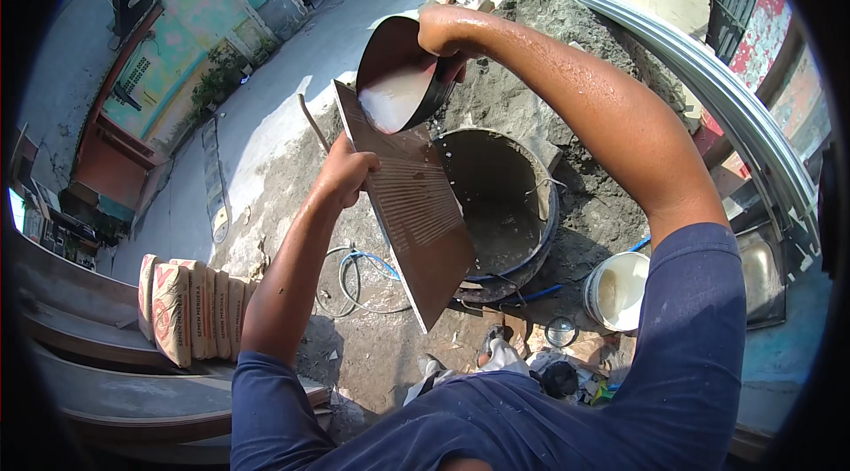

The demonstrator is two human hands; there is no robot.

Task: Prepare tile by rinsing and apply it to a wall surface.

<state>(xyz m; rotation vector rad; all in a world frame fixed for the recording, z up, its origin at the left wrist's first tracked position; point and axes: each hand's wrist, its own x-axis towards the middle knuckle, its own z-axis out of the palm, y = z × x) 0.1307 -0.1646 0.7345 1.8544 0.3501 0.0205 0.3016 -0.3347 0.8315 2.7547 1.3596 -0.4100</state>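
My left hand grips the upper left edge of a brown, ribbed rectangular panel, which is held tilted. My right hand is closed on the rim of a dark bucket with a reddish inside and cloudy whitish liquid, tipped at the panel's top. A large round tub holding murky grey water stands below, behind the panel. Whether the bucket touches the panel I cannot tell.
Stacked cement sacks sit at lower left. A white bucket stands right of the tub. A rubble heap and long metal lengths lie at right. Hoses lie on the ground; a paved alley runs left.
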